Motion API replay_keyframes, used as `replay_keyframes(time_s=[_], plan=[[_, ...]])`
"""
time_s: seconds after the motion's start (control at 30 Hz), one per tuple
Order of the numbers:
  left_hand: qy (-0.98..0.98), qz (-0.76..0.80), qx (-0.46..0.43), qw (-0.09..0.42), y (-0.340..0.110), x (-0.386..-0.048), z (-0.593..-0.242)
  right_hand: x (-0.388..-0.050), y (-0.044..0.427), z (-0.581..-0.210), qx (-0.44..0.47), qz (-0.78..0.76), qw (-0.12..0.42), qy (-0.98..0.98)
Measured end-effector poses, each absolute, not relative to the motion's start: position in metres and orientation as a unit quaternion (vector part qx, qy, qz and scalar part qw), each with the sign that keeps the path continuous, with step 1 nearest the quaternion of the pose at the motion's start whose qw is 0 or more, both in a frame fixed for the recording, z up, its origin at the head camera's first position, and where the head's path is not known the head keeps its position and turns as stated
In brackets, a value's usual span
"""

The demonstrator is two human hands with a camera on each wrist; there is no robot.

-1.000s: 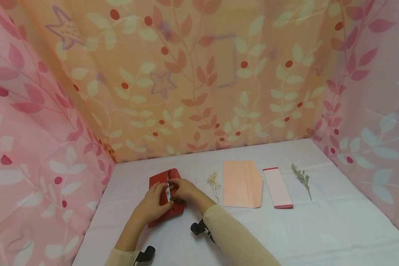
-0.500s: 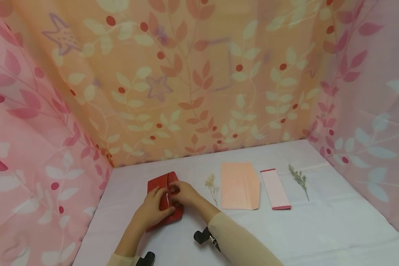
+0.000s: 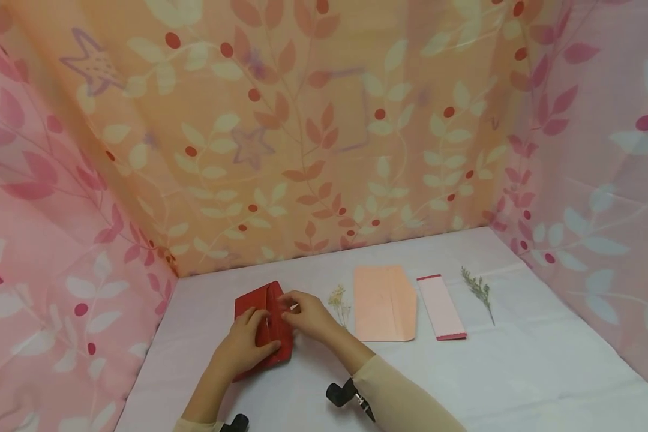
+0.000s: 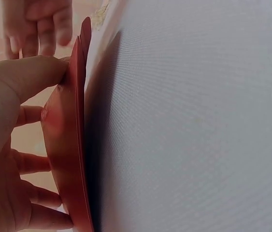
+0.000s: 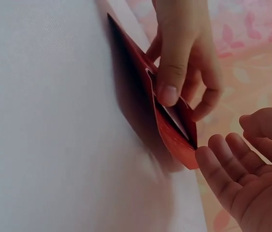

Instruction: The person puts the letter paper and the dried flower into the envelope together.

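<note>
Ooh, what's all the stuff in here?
Table: one, white, underneath
Red envelope: one, red, left
Something pale: one, whitish, inside it
Peach envelope: one, peach, right of centre
Flower sprig: one, yellowish, between envelopes
Paper strip: one, pink, red-ended, beside peach envelope
Leafy sprig: one, green, far right
Curtains: count unclear, orange behind, pink at sides
Gadgets: two, black, lower middle
Sleeves: two, beige, bottom
Left hand: one, bare, holding red envelope
Right hand: one, bare, by its right edge
</note>
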State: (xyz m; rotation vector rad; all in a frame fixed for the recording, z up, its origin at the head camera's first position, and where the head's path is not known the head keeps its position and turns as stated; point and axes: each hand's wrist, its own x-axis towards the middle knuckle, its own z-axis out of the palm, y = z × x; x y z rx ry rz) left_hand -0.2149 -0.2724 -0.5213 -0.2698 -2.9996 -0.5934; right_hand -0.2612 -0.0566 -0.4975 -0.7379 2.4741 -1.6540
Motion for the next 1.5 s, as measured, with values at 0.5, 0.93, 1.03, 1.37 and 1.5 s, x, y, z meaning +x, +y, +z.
replay_keyframes(time_s=[0.5, 0.93, 1.03, 1.37, 1.5], plan=[[-0.979, -0.183, -0.083, 0.036, -0.271, -0.213, -0.522, -0.247, 0.012, -0.491, -0.217, -0.453, -0.065, 0.862], [-0.979, -0.188, -0.077, 0.017, -0.273, -0.213, -0.525, -0.249, 0.042, -0.493, -0.159, -0.414, -0.087, 0.892], [-0.979, -0.186, -0.076, 0.018, -0.273, -0.214, -0.524, -0.252, 0.046, -0.496, -0.156, -0.411, -0.081, 0.895], [-0.979, -0.187, -0.076, 0.018, -0.27, -0.212, -0.52, -0.255, 0.056, -0.508, -0.111, -0.384, -0.066, 0.914], [-0.98, -0.185, -0.076, 0.019, -0.269, -0.211, -0.519, -0.257, 0.06, -0.512, -0.1, -0.379, -0.049, 0.919]])
